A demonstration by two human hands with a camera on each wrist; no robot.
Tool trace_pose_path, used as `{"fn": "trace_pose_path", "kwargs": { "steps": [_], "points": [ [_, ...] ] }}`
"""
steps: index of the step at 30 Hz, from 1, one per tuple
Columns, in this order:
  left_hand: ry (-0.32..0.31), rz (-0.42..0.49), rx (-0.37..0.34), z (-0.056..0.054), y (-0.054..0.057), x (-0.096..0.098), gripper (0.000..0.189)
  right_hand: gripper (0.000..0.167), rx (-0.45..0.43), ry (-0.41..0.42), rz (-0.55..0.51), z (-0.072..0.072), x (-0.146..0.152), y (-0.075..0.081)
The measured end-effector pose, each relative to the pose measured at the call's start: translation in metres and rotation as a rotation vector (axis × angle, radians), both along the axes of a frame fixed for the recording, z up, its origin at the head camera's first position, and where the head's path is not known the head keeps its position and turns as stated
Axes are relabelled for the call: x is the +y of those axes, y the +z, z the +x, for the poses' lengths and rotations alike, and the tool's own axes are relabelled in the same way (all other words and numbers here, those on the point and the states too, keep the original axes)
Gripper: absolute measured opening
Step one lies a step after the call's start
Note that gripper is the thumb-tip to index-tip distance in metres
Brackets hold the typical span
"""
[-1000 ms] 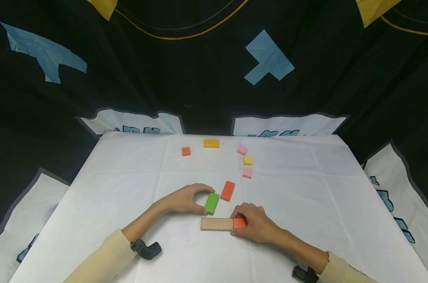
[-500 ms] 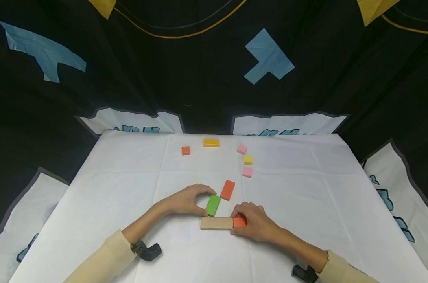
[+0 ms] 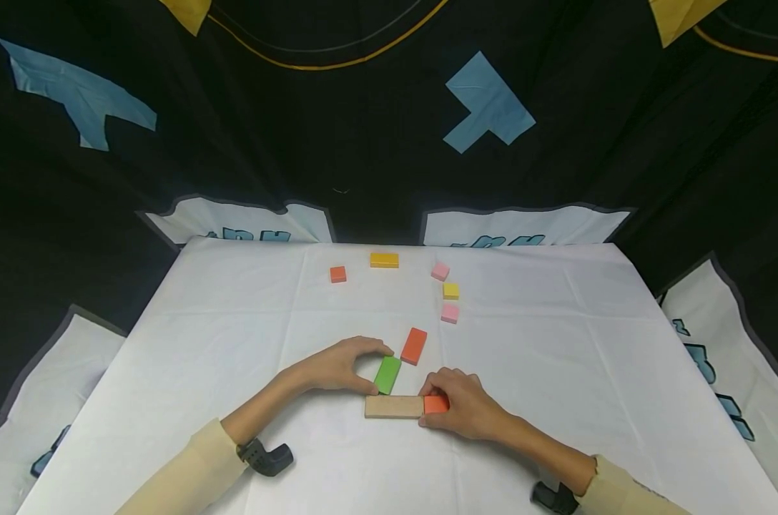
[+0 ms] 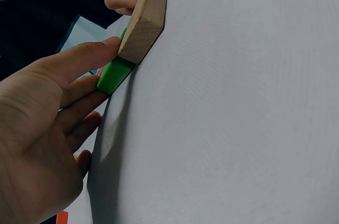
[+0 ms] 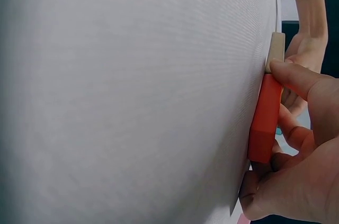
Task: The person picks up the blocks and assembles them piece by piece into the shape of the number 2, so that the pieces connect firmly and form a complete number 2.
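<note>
Green block seems light, stiff, best held endwise; our left hand pinches it; our right hand grips an orange block.

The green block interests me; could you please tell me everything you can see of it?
The green block is a plain, smooth-looking, flat-sided oblong, perhaps painted wood. It lies slantwise on the white cloth, its far end angled to the right, and the left hand grips it end to end. Its near end sits close to the tan block and its far end close to an orange-red block; I can't tell whether it touches either.
</note>
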State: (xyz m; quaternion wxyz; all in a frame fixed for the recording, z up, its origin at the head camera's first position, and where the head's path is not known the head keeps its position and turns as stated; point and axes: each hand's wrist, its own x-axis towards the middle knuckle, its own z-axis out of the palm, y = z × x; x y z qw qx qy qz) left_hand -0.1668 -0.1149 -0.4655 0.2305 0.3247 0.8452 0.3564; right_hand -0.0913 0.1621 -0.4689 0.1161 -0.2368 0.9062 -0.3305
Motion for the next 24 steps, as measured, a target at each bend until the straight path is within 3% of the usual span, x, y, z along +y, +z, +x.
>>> {"fn": "trace_pose_path", "kwargs": {
  "steps": [16, 24],
  "points": [
    [-0.022, 0.011, 0.002, -0.0003, -0.0011, -0.0009, 0.059, 0.027, -0.001, 0.000, 0.001, 0.0001, -0.0006, 0.0010],
    [0.009, 0.019, -0.001, 0.0031, -0.0026, -0.0006, 0.069, 0.027, -0.005, 0.006, 0.003, -0.0006, -0.0009, 0.0016]
  ]
}}
